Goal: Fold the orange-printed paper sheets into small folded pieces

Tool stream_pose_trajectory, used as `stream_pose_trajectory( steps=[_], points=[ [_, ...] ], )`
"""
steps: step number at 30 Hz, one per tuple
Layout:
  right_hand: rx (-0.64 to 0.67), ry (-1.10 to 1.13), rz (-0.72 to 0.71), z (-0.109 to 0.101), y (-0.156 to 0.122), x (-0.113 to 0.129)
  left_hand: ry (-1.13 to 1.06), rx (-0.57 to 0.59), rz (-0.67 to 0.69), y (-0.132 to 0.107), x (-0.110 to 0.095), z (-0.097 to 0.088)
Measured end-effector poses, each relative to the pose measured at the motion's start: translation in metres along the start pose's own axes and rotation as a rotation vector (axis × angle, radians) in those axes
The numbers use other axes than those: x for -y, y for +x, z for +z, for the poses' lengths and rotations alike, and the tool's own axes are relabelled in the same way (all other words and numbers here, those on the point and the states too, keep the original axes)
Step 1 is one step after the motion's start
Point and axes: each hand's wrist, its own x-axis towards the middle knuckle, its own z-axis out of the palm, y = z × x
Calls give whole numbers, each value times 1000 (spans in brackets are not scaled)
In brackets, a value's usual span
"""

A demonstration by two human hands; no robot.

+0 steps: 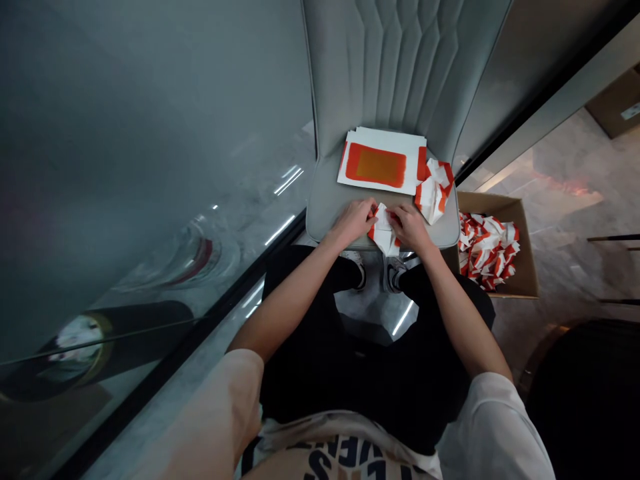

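Right now both my hands are on one partly folded paper piece [384, 238], white with orange-red corners, at the front edge of the grey chair's [325, 203] seat. My left hand [354, 220] pinches it by the upper left side, and my right hand [410, 228] grips it from the upper right — fingers bent, the two hands close together with the white paper showing between them. Its lower end reaches to the seat's front edge, above my shoes [395, 275].

Just behind my hands lies a stack of paper sheets [380, 165], the top one printed with an orange-red block around a browner rectangle. Against the stack's right side sits a folded paper [434, 193], white and orange-red, its creases standing up a little.

To the right of the chair, down on the floor [565, 267], stands an open cardboard box [527, 257] — inside it is a heap of crumpled-looking red-and-white papers [490, 250]. Another cardboard box [613, 103] shows farther off, at the upper right.
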Motion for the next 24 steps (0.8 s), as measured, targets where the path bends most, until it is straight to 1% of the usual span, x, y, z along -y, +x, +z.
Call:
stream_pose_trajectory(
  steps=[4, 9, 12, 17, 21, 24],
  points=[
    [-2, 18, 7, -2, 2, -1, -30, -16, 84, 1, -5, 3],
    [-32, 47, 22, -2, 2, -2, 34, -44, 57, 1, -11, 7],
    [-47, 67, 27, -1, 1, -1, 51, -41, 56, 0, -7, 7],
    [-47, 62, -11, -1, -1, 0, 45, -34, 134, -1, 0, 5],
    [-36, 49, 1, 0, -1, 0, 12, -51, 138, -3, 6, 5],
    [-22, 44, 1, -1, -1, 1, 17, -37, 169, -3, 9, 3]
  ],
)
